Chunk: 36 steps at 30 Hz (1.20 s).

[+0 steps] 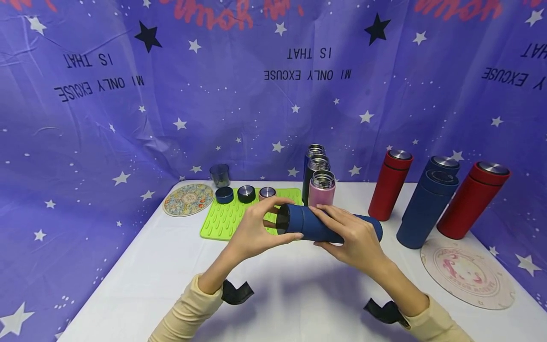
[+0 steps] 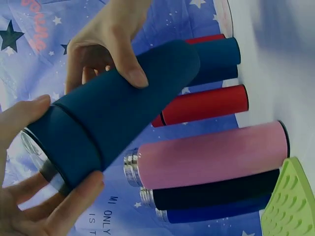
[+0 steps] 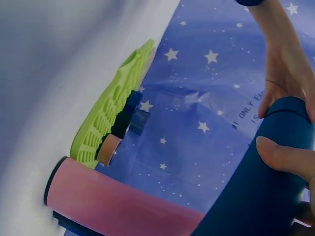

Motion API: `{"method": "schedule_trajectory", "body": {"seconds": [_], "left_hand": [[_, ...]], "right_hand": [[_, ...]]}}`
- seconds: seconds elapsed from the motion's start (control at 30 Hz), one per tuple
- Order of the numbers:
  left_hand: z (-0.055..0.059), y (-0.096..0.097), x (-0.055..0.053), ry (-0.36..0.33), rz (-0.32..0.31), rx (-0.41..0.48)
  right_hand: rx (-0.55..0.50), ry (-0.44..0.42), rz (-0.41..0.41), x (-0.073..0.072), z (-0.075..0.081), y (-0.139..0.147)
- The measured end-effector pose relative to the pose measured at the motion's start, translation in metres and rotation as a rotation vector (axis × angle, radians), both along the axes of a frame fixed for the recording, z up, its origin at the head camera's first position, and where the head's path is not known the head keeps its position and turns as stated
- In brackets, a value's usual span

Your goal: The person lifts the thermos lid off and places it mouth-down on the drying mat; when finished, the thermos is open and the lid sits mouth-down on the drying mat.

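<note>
A blue thermos bottle is held sideways above the table, its lidded end to the left. My left hand grips that lid end, thumb and fingers on opposite sides of it. Around the body, the right hand holds the bottle, thumb below and fingers on top. In the left wrist view the lid shows a shiny end face between the left thumb and fingers. Behind the hands stand an open pink bottle, a black one and a blue one, all with bare metal necks.
A green mat carries a dark blue cap, a black cap and a pink cap. A clear cup stands behind. Lidded red bottles and blue bottles stand right, near a round pink mat. A patterned mat lies left.
</note>
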<state>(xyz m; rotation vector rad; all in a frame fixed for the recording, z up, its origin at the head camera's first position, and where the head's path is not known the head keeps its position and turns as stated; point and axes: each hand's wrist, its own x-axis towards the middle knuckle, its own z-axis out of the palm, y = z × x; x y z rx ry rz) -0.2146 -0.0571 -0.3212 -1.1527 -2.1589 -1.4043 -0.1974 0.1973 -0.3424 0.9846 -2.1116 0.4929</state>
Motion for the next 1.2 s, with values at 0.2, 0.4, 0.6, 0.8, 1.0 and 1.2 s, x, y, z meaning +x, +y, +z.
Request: {"method": "schedule_trajectory", "body": {"seconds": [0.2, 0.4, 0.6, 0.8, 1.0, 1.2], "left_hand": [[-0.002, -0.003, -0.007, 0.089, -0.111, -0.065], [0.005, -0.004, -0.005, 0.186, -0.183, -0.119], [0.024, -0.002, 0.013, 0.192, -0.171, -0.065], [0.027, 0.000, 0.019, 0.061, -0.084, -0.010], [0.012, 0.000, 0.008, 0.002, -0.061, -0.062], [-0.003, -0.003, -0.011, 0.178, -0.173, -0.175]], "right_hand": [[-0.019, -0.116, 0.039, 0.000, 0.005, 0.007], [-0.041, -0.287, 0.110, -0.003, 0.008, 0.014], [-0.046, -0.261, 0.105, -0.003, 0.007, 0.013], [-0.034, -0.137, 0.047, -0.001, 0.005, 0.008], [0.002, -0.100, 0.014, 0.000, 0.005, 0.008], [-0.013, -0.254, 0.089, -0.003, 0.005, 0.015]]}}
